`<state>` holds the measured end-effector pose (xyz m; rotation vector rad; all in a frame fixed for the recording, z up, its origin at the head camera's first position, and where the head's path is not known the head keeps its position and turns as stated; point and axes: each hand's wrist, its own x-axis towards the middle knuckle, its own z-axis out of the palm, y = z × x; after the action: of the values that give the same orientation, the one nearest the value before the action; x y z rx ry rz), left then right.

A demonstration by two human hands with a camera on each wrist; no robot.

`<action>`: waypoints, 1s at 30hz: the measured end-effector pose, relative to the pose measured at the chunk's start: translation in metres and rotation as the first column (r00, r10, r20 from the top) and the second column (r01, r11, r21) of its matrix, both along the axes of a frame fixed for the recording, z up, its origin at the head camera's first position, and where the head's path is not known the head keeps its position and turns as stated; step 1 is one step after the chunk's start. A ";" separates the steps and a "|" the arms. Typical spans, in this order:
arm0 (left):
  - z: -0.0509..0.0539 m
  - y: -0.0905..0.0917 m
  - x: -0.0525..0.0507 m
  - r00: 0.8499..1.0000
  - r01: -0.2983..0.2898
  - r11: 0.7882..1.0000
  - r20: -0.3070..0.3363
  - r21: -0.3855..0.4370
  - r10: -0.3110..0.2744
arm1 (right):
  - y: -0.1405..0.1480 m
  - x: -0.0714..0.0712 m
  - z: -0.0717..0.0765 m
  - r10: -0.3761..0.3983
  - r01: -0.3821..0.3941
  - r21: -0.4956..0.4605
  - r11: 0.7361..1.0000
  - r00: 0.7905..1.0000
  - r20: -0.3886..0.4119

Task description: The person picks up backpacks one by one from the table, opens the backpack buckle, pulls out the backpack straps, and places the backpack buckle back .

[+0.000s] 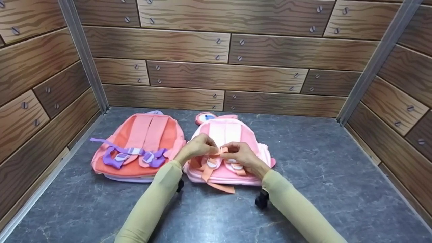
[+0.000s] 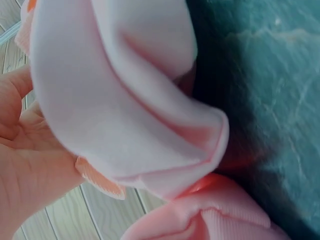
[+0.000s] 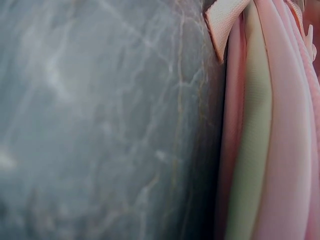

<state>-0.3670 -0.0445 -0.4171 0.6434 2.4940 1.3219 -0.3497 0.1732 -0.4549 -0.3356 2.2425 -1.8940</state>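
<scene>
A pink backpack [image 1: 248,135] lies back side up, its shoulder straps showing, with orange webbing straps [image 1: 208,173] and white buckles near its lower end. Both hands are over it. My left hand [image 1: 201,146] pinches orange webbing at the middle of the bag. Close beside it, my right hand [image 1: 242,155] holds a raised loop of the same webbing between thumb and fingers. Pale pink fabric [image 2: 125,110] hides the left fingertips in the left wrist view. In the right wrist view, the bag's layered edge [image 3: 285,125] fills the right side and the grip is not visible.
To the left lies a coral backpack [image 1: 123,165] with purple straps [image 1: 114,159], almost touching the pink one. A small round plush piece [image 1: 204,117] sticks out behind the pink bag. Wood-patterned walls [image 1: 222,74] enclose the dark marbled table [image 1: 320,175] at the back and sides.
</scene>
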 end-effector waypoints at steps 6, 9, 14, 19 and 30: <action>0.001 -0.004 0.000 1.000 0.009 0.999 -0.005 -0.030 -0.009 | -0.001 0.001 0.001 -0.016 0.016 0.023 1.000 1.000 0.009; 0.000 -0.004 0.000 1.000 0.010 1.000 -0.012 0.006 -0.010 | -0.001 0.000 0.002 -0.011 0.011 0.024 1.000 1.000 0.002; -0.001 -0.002 0.000 1.000 -0.008 0.999 -0.019 0.040 0.009 | -0.001 0.000 0.001 -0.008 0.008 0.019 1.000 1.000 0.008; -0.002 0.002 0.001 0.999 -0.006 0.999 -0.041 0.033 0.008 | -0.001 0.000 0.001 -0.010 0.009 0.026 1.000 1.000 0.015; -0.003 0.002 0.000 0.999 0.014 0.998 0.050 0.064 -0.018 | 0.000 0.000 0.000 0.004 -0.004 0.015 1.000 1.000 -0.012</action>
<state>-0.3673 -0.0426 -0.4198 0.6346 2.4112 1.3986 -0.3492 0.1734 -0.4544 -0.3495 2.2606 -1.8779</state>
